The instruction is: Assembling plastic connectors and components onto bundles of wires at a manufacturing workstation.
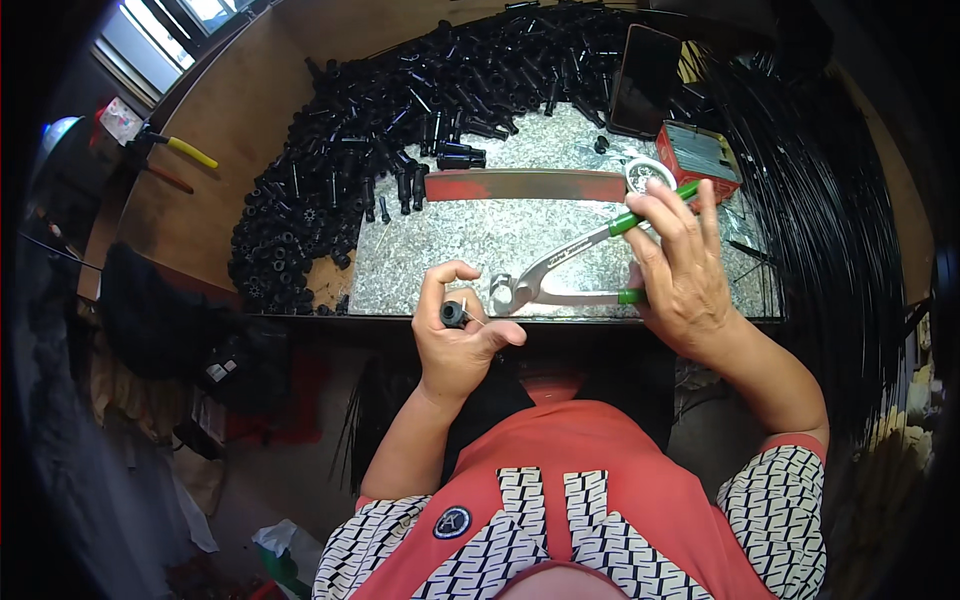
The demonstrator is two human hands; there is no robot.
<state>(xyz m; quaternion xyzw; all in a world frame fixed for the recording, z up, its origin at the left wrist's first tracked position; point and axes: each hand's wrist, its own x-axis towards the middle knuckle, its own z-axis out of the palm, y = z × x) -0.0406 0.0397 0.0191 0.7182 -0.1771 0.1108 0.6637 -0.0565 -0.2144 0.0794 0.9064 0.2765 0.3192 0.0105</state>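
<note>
Pincers (pixel 560 272) with green handles sit in our right hand (pixel 680 270), fingers wrapped round them; our left hand (pixel 458 335) pinches a small black cylinder (pixel 454 314) at the table's near edge, just beside the open pincer head.

Head-worn fisheye, steeply down, close over granite slab (pixel 520 235) workbench.
</note>
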